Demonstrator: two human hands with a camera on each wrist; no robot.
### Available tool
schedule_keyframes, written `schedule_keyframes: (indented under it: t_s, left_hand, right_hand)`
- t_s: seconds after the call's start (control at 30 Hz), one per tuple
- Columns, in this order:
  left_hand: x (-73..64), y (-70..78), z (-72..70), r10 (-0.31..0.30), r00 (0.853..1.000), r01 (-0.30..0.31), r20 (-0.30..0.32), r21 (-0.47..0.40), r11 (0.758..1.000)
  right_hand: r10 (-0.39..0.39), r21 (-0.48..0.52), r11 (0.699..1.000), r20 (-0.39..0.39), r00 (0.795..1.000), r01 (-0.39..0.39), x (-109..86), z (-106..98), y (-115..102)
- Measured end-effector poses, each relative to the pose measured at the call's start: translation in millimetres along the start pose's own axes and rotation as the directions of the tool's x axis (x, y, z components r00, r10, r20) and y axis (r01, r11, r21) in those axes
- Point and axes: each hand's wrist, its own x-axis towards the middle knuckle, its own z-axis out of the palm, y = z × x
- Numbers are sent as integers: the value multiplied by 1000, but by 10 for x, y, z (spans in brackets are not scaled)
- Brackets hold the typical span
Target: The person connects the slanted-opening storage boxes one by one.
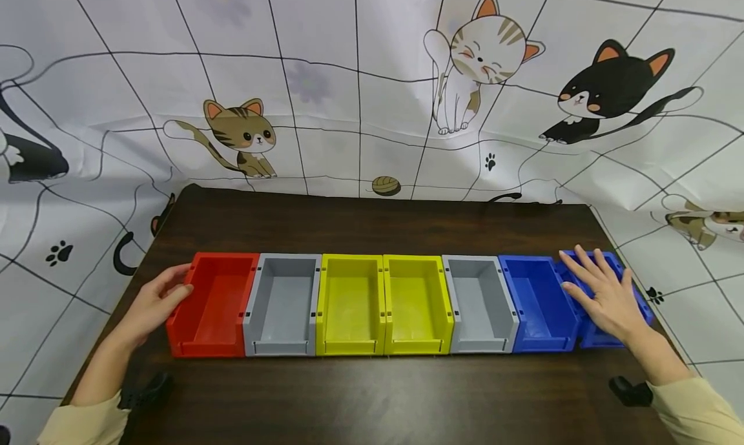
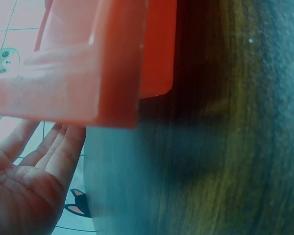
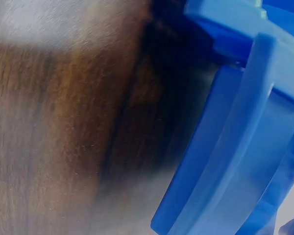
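Observation:
A row of open plastic bins runs across the table. At its left end, my left hand (image 1: pixel 152 308) lies against the outer side of the red bin (image 1: pixel 214 306), and its extended fingers (image 2: pixel 63 156) meet that bin's wall in the left wrist view. Over the rightmost blue bin (image 1: pixel 601 337) my right hand (image 1: pixel 610 303) is spread, palm down, covering part of it. This bin sits slightly askew beside the other blue bin (image 1: pixel 539 303). Close up in the right wrist view appears a blue bin's wall (image 3: pixel 235 147); the right fingers are hidden there.
Between the ends stand a grey bin (image 1: pixel 285 306), two yellow bins (image 1: pixel 351 306) side by side, and another grey bin (image 1: pixel 479 303). The dark wooden table (image 1: pixel 372 396) carries them all. A cat-print cloth (image 1: pixel 325 109) hangs behind and at the sides.

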Motion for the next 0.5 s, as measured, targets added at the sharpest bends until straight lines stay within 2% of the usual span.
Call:
schedule_keyframes:
  t_s: [0.33, 0.5]
  left_hand:
    - [-19, -2, 13, -19, 1000, 19, 6, 10, 1000]
    - [-1, 5, 14, -24, 1000, 24, 1, 27, 999]
  right_hand:
    - [34, -49, 998, 8, 999, -34, -79, 206, 6]
    - [40, -78, 996, 11, 999, -39, -47, 182, 3]
